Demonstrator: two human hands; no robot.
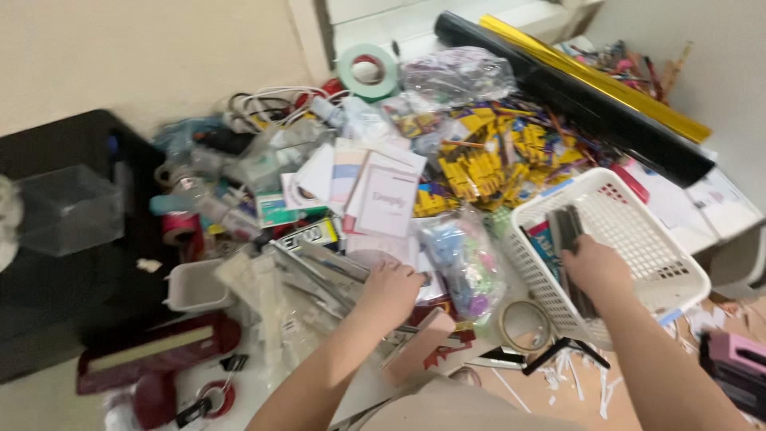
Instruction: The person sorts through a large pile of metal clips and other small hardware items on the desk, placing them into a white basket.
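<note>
right hand [594,267] has a grip clenched on a dark flat bundle [568,227] standing inside the white basket [678,275] at 3 o'clock, left hand [391,289] pinching clear plastic sleeves [319,275] out of the floor pile at centre, probably sorting.

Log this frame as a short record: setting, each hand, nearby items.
setting: floor strewn with craft and stationery clutter
left hand: down on a pile of clear plastic packets, grip unclear
right hand: inside the white plastic basket, gripping a stack of dark flat items
nearby: tape roll between the hands; yellow pieces behind; black and gold rolls at the far right
</note>
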